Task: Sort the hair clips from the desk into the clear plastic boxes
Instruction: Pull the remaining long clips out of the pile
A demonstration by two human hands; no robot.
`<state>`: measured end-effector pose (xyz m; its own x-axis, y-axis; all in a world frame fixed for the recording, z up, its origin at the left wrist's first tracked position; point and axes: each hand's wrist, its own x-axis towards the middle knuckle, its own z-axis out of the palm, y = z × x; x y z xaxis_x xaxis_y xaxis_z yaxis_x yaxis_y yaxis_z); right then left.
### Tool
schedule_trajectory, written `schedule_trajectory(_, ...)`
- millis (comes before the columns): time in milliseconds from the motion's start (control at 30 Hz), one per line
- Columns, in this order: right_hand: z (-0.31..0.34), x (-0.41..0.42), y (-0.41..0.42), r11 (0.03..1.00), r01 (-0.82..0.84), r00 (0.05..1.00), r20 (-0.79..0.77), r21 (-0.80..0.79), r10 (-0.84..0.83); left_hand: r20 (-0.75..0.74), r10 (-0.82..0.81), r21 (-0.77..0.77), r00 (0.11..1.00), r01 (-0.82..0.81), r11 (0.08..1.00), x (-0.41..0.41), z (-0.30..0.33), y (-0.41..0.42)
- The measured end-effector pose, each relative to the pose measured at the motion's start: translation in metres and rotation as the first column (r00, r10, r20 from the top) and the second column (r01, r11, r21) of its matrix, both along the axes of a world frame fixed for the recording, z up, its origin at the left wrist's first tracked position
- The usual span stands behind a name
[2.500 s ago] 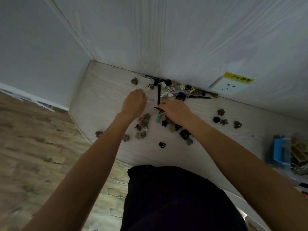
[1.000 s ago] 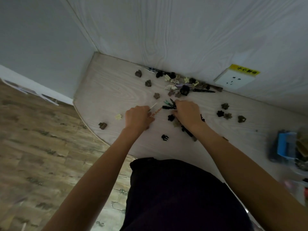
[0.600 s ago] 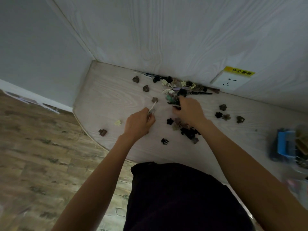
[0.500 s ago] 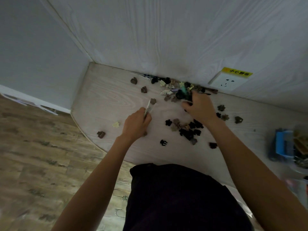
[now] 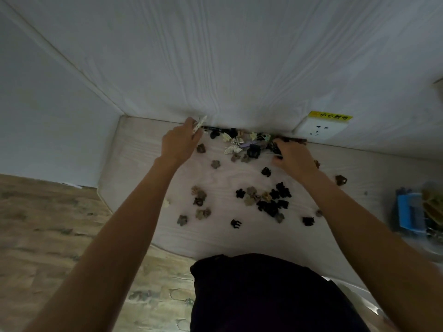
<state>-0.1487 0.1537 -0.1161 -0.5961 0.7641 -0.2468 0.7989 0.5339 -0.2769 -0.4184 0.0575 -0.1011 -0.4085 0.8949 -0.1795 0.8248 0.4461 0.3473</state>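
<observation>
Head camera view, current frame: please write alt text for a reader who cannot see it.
A person's left hand holds a pale flat hair clip near the wall while the right hand reaches into a heap of mixed clips at the back of a pale wooden desk. Small dark and tan claw clips lie scattered nearer; a wall socket sits right.

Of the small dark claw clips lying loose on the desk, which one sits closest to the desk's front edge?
The lone black claw clip, apart from the others, below the dark cluster in the middle of the desk; every other clip lies farther back.
</observation>
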Motion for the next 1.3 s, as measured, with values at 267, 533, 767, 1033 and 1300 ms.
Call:
schedule_trajectory(267,-0.005,0.011,-0.012,0.997,0.072,0.991,0.112,-0.028,-0.068,-0.223,-0.109,-0.147,0.969,0.077,0.986,-0.017,-0.015,0.023)
schedule_trajectory(533,-0.005,0.023,-0.023,0.987,0.158,0.982,0.104,0.018,-0.159,-0.229,-0.191,0.274,0.955,0.251,0.928,-0.016,0.009,-0.001)
schedule_trajectory(767,0.044,0.042,-0.066,0.765,0.451,0.687,-0.367,-0.460,-0.627,0.287,-0.056,0.201,0.956,-0.003,0.980,0.067,0.043,-0.039)
schedule_trajectory(1033,0.081,0.181,-0.156,0.303,0.377,0.033,-0.315,-0.875,-0.949,0.876,0.111,-0.084,0.469,-0.078,0.993,0.234,0.035,-0.066)
schedule_trajectory(1300,0.088,0.363,-0.182,0.584,0.791,0.573,-0.114,-0.180,-0.811,0.912,0.064,-0.121,0.406,0.116,0.986,0.395,0.039,-0.089)
